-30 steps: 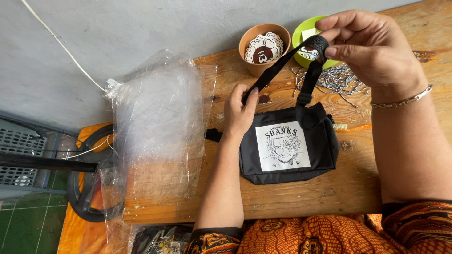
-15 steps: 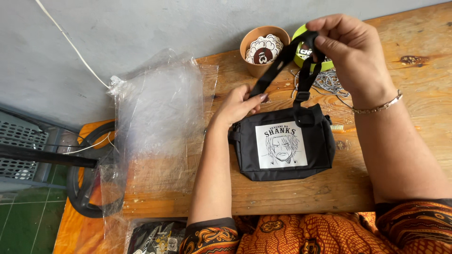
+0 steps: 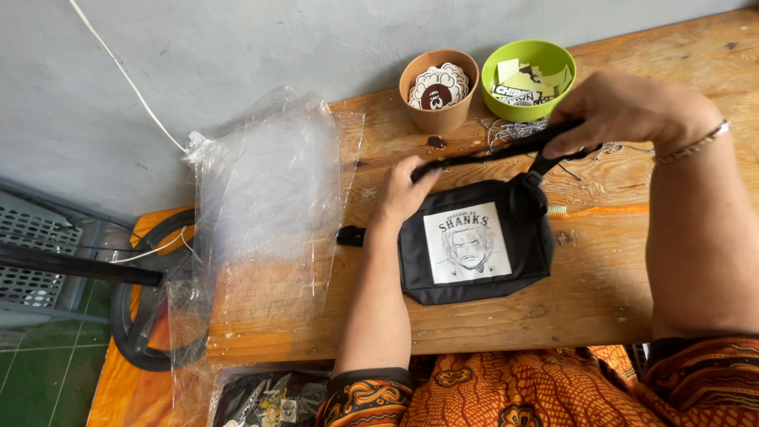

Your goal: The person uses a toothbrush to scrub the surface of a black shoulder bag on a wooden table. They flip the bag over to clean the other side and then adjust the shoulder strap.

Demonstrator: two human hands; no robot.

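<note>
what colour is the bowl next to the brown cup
Lime green; the bowl shows clearly in the head view, beside the brown cup.

A single camera, worn on the person's head, is looking steeply down and slightly forward over the wooden counter (image 3: 553,308). It is sitting close: the forearms are entering from the bottom edge and the patterned orange clothing is filling the lower right corner. The counter's near edge is running across the lower part of the picture, tilting a little, while a grey wall is taking up the top left. The left hand (image 3: 407,194) and right hand (image 3: 624,111) are landing in the upper middle of the frame. At far left the view is spilling past the counter to green floor tiles. No second view is overlapping it.
</note>
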